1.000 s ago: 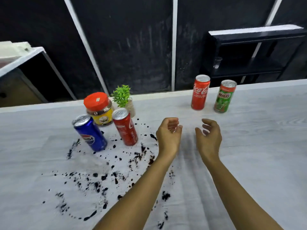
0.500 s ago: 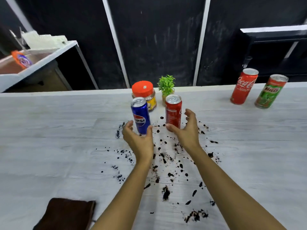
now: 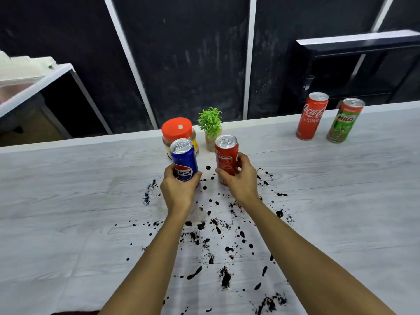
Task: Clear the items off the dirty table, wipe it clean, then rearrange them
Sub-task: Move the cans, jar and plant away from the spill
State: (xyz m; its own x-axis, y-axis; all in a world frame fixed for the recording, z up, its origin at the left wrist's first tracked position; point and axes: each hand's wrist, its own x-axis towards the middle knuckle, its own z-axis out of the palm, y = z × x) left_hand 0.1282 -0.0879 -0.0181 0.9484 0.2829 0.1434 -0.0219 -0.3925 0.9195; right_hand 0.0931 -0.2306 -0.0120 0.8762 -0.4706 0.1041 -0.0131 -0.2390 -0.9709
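— What have you got hold of?

— My left hand [image 3: 179, 189] is curled round a blue can [image 3: 184, 158] in the middle of the frame, thumb on one side and fingers on the other. The letters on its roundel read "PEPSI", with the first P partly behind my finger. My right hand [image 3: 241, 180] grips a red can [image 3: 226, 153] just to the right, fingers wrapped round its far side and thumb at the front.

— What brand is the red one?

— I cannot tell. It turns a panel of small white print toward me, too fine to read.

— What is behind them?

— One jar [image 3: 177, 130] with an orange lid and a yellow label stands just behind the blue can, its label mostly hidden. One small green plant [image 3: 210, 119] in a pale pot stands behind the red can.

— Are there more cans?

— There are two, at the upper right near the far edge of the table [image 3: 68, 201], side by side. The red one says "Coca-Cola" [image 3: 311, 117] in white script. The green one says "MILO" [image 3: 344, 120]. That makes four cans: one blue, two red and one green.

— And the table?

— It is pale wood grain. Black splotches [image 3: 225, 276] are scattered from between the two held cans down to the lower edge of the frame, under my forearms.
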